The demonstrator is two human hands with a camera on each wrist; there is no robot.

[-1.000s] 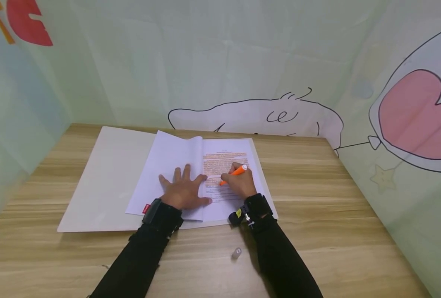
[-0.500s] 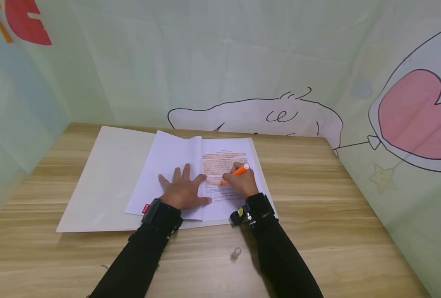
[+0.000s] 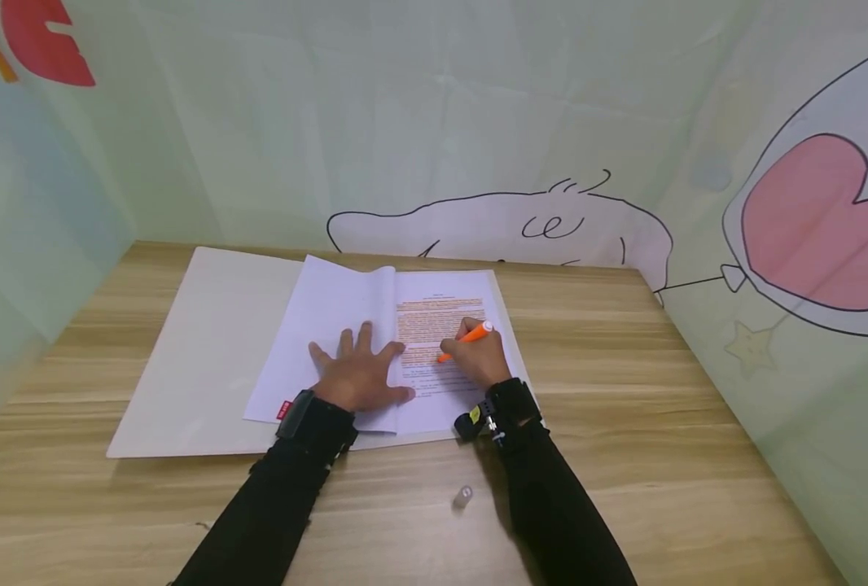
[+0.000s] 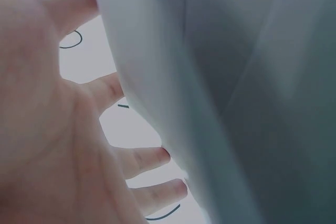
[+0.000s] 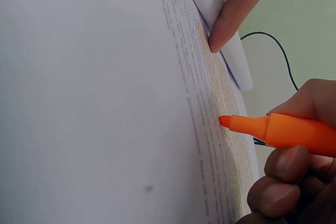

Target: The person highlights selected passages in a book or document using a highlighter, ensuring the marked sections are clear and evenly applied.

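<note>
My right hand (image 3: 480, 358) pinches an orange highlighter (image 3: 475, 334), its tip down on a line of the printed page (image 3: 449, 415). In the right wrist view the highlighter (image 5: 299, 132) is uncapped, with its orange tip touching the text. Orange marking covers the upper lines of that page. With fingers spread, my left hand (image 3: 359, 378) lies flat across the turned-over sheet (image 3: 331, 301), thumb and index finger reaching the fold. The left wrist view shows the palm of the left hand (image 4: 68, 119) and its fingertips against the paper.
Under the papers lies an open white folder (image 3: 199, 350) on the wooden table (image 3: 639, 423). A small clear cap (image 3: 462, 497) sits near the front, between the forearms. A cloth wall (image 3: 441, 130) with cartoon drawings stands behind the table.
My right hand and the highlighter have slid slightly to the right along the line of text. The left hand stays in place on the sheet.
</note>
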